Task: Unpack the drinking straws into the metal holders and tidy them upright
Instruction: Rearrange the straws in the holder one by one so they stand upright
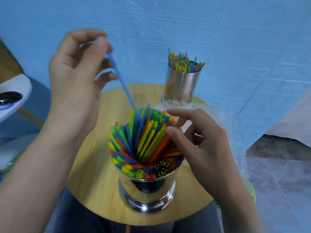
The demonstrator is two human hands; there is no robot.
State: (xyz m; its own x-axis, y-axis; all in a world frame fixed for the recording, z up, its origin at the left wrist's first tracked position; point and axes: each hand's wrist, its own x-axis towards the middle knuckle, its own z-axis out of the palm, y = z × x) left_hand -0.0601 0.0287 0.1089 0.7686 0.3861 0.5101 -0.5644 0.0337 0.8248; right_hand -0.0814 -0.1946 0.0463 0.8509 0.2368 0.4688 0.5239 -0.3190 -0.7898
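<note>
Your left hand (74, 73) pinches a blue straw (124, 88); your right hand (203, 145), fingers (178, 113) relaxed, touches straws (144, 145) in the holder (146, 187) near the surface (94, 165) front edge.

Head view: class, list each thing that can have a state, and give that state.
Near holder, upright, packed with leaning straws.
Far holder, upright, also filled.
Blue straw, tilted, lower end among the near straws.
Left hand, pinches the blue straw's top.
Right hand, thumb on straw tops; grip unclear.
Plastic bag, crumpled between the holders.
</note>
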